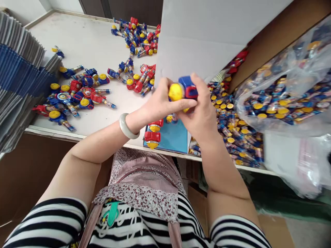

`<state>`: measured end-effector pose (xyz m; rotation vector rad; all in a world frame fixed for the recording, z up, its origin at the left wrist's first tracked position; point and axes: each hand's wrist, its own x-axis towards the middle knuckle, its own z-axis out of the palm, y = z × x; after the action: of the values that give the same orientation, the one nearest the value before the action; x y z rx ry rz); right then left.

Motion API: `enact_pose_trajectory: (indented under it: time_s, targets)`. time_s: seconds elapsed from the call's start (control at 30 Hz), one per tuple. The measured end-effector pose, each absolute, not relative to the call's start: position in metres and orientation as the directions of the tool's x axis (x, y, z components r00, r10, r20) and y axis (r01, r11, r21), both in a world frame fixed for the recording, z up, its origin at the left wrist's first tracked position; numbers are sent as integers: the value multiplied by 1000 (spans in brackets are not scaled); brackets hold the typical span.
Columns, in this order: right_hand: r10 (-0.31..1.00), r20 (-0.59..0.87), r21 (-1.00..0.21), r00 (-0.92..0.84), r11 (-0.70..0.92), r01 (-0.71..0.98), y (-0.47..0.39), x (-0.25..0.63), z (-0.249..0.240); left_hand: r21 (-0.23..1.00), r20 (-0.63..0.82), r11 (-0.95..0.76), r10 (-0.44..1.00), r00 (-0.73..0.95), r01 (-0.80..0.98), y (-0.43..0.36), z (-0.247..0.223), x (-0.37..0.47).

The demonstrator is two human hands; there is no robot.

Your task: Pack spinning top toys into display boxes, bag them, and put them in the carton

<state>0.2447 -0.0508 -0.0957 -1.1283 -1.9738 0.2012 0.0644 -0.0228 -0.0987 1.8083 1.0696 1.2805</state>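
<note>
My left hand (165, 98) and my right hand (201, 110) meet over a blue tray, closed around small toys. Between them show a yellow round piece (176, 92), a blue toy part (186, 82) and a red part (191, 92). How many toys are held cannot be made out. Below my hands, two red toys with yellow faces (152, 139) sit at the left side of the blue tray (174, 137). Another yellow-faced piece (169, 119) lies just under my fingers, partly hidden.
Loose red and blue toys (85, 91) lie on the white table (103, 120) at left and back. Folded blue-grey cards (20, 75) are stacked far left. A white board (196, 38) stands behind my hands. Many candy tubes (232, 131) and a plastic bag (284, 103) are at right.
</note>
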Motion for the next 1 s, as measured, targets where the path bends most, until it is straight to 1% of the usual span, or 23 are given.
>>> enact_pose_trajectory:
  time_s: [0.07,0.1,0.13,0.17,0.2,0.3,0.37,0.43,0.53,0.63,0.7,0.73,0.8,0.83,0.9,0.93,1.0]
  targets:
    - [769,597,-491,-227,574,655,-44,258,-99,884,352,-437,856,380,166,-27,-93,70]
    - [773,601,-499,-206,564,658,-40,269,-107,888,329,-433,833,444,155,-26,-94,66]
    - [777,603,-513,-183,553,657,-37,281,-120,886,319,-433,829,459,167,-23,-97,57]
    - [782,601,-529,-166,545,651,-34,295,-137,879,320,-433,845,429,198,-18,-104,45]
    - [787,598,-544,-155,540,642,-31,307,-155,872,327,-427,872,363,240,-11,-112,31]
    - [801,583,-582,-139,531,616,-26,329,-205,852,371,-374,925,82,366,10,-139,-18]
    - [803,583,-594,-123,525,610,-25,333,-226,846,383,-331,922,-46,418,17,-154,-47]
    - [808,569,-591,-152,531,608,-25,334,-233,845,379,-288,917,-126,451,18,-165,-73]
    - [828,504,-579,-245,535,616,-24,331,-232,860,338,-197,911,-237,471,15,-184,-110]
    - [845,448,-501,-292,507,701,-21,324,-227,876,270,-75,894,-357,476,12,-208,-147]
    - [843,429,-390,-323,496,776,-21,319,-223,864,204,35,888,-411,503,8,-223,-168]
    - [836,437,-327,-333,492,807,-22,316,-221,839,156,108,892,-425,534,5,-229,-176]
    - [803,490,-220,-339,490,844,-26,314,-217,753,41,256,901,-431,607,-1,-235,-185]
    - [778,536,-190,-327,488,852,-27,314,-216,707,-6,311,901,-434,635,-4,-237,-185]
    - [734,616,-194,-286,493,848,-27,313,-219,654,-63,353,907,-416,670,-4,-239,-180]
    - [724,638,-220,-262,497,839,-25,313,-221,650,-73,349,913,-402,674,0,-239,-176]
    - [738,632,-294,-236,510,808,-18,311,-225,652,-98,347,920,-379,675,12,-240,-165]
